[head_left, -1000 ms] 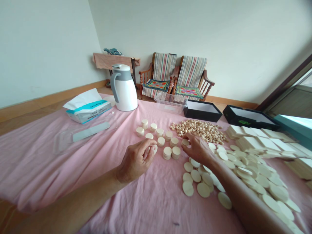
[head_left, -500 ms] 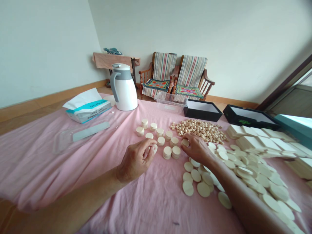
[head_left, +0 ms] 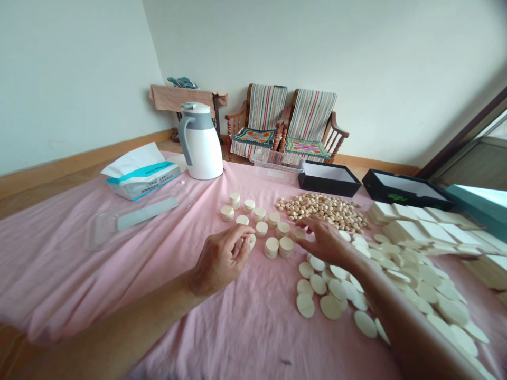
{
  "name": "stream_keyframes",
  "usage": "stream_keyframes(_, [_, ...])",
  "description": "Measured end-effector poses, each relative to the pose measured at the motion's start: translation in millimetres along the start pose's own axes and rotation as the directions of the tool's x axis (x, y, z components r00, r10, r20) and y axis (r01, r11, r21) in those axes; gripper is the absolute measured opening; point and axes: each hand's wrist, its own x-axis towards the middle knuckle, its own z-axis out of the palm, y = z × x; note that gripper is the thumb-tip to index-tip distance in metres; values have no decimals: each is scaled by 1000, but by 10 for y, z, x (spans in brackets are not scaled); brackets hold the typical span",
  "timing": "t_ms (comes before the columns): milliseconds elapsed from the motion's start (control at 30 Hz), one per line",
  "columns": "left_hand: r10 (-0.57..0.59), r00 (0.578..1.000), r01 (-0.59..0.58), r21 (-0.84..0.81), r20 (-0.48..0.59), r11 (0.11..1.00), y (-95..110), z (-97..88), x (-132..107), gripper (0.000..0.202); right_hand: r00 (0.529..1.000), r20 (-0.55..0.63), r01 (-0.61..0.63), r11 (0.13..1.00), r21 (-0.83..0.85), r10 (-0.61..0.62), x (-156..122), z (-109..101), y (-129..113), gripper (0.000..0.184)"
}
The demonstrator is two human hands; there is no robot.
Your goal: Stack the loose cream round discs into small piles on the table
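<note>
My left hand (head_left: 222, 259) rests on the pink cloth, fingers curled around a pale round wooden disc (head_left: 251, 241). My right hand (head_left: 325, 241) reaches left and pinches a small stack of discs (head_left: 298, 234) with its fingertips. Between and behind the hands stand several short stacks of discs (head_left: 273, 246). Flat larger discs (head_left: 321, 287) lie scattered under and right of my right forearm. A heap of small round wooden beads (head_left: 325, 207) lies just behind my right hand.
A white jug (head_left: 200, 141), a tissue pack (head_left: 138, 172) and a clear tray (head_left: 130, 219) lie at the left. A clear tub (head_left: 277, 164), two black boxes (head_left: 328, 179), a teal lid (head_left: 481, 206) and square wooden tiles (head_left: 412, 224) line the back and right. Two chairs (head_left: 285, 126) stand beyond.
My right hand has shifted slightly left and its fingers have stretched out over the small stack. The left hand has stayed put.
</note>
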Motion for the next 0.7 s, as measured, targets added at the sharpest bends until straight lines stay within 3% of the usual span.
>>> stream_keyframes(33, [0,1000,0,3,-1,1000,2,0,2,11,1000,22,-7,1000,-6,7,-25,-77,7,18])
stream_keyframes(100, [0,1000,-1,6,0,1000,6,0,4,11,985,172,-10,1000,-15,12,-94,-238,12,13])
stream_keyframes(200, [-5,1000,5,6,14,1000,4,2,0,11,921,386,62,998,-27,-47,-211,-401,-27,21])
stream_keyframes(300, [-19,1000,19,3,24,1000,-9,9,-9,12,892,451,90,993,-82,-43,-286,-407,-100,28])
stream_keyframes(500, [-40,999,40,-3,29,999,-29,25,-15,12,933,354,115,983,-146,-56,-250,-251,-149,23])
stream_keyframes(700, [-47,999,47,-3,20,999,-17,17,-11,12,999,37,-37,999,11,36,-87,-256,-83,18])
